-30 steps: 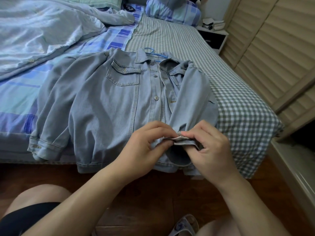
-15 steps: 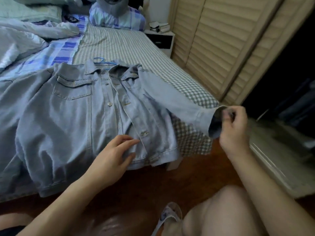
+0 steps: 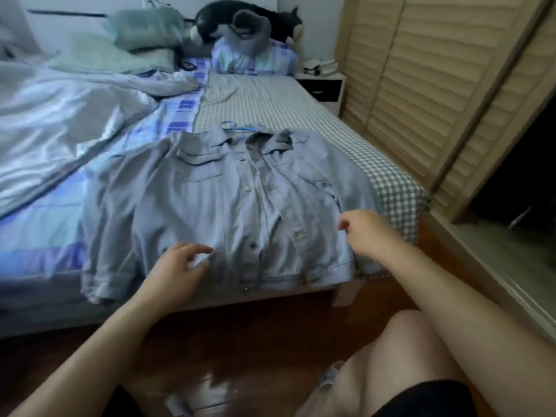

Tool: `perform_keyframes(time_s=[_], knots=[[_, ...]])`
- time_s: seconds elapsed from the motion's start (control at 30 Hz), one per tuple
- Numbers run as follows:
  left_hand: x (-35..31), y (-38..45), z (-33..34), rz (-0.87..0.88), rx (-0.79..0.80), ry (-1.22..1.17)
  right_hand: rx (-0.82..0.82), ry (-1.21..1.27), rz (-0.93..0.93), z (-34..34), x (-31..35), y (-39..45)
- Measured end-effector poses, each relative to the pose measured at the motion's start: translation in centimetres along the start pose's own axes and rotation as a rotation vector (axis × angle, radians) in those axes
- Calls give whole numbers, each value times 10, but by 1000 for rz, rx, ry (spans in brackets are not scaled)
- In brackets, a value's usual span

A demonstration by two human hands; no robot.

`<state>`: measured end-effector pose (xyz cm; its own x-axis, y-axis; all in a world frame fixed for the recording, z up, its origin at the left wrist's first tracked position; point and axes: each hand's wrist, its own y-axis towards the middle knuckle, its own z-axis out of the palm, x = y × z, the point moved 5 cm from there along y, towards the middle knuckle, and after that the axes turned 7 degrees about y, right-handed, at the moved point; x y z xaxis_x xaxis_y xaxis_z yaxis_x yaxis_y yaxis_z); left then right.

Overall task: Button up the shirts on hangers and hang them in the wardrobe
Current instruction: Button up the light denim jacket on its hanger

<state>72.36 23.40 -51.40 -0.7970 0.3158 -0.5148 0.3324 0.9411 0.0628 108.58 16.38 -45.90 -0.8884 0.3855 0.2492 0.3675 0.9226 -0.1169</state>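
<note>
A light blue denim shirt (image 3: 192, 206) lies front up on the bed, its front placket unbuttoned and slightly apart. A blue hanger (image 3: 237, 127) pokes out at the collar. My left hand (image 3: 177, 266) hovers over the shirt's lower left front with loose fingers, holding nothing. My right hand (image 3: 367, 233) hangs over the shirt's right side near the hem, fingers loosely curled and empty. The right sleeve is hidden, folded along the shirt's side.
The bed (image 3: 301, 112) has a checked sheet, a rumpled pale quilt (image 3: 60, 115) at left, pillows and a plush toy (image 3: 240, 25) at the head. Louvred wardrobe doors (image 3: 421, 85) stand at right, with a dark opening (image 3: 517, 182). My bare knees are below.
My right hand let go of the sleeve cuff it held out to the right and came back over the shirt. The left hand stays near the hem. The view tilted up.
</note>
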Motion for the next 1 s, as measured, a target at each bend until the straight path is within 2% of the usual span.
perform_keyframes(time_s=[0.1,0.23,0.33,0.4,0.53,0.67,0.77,0.83,0.87,1.0], knots=[[76,-25,-31,-254,-153,-27,65,44,-221,24,69,14],[147,-54,-58,-544,-254,-169,83,112,-356,55,126,23],[173,-61,-58,-710,-190,-199,123,136,-411,77,150,27],[180,-60,-47,-798,-142,-336,165,123,-467,88,162,28],[178,-50,-29,-919,-182,-598,287,108,-490,108,175,33],[163,-46,-13,-909,-297,-964,350,-64,-480,125,173,38],[161,-45,-12,-882,-526,-1178,336,-59,-483,125,175,42],[146,-52,-25,-822,-710,-1014,354,-36,-473,128,175,43],[128,-55,-33,-744,-730,-896,360,-34,-468,131,174,43],[50,-54,-36,-424,-554,-533,380,-30,-464,137,171,45]])
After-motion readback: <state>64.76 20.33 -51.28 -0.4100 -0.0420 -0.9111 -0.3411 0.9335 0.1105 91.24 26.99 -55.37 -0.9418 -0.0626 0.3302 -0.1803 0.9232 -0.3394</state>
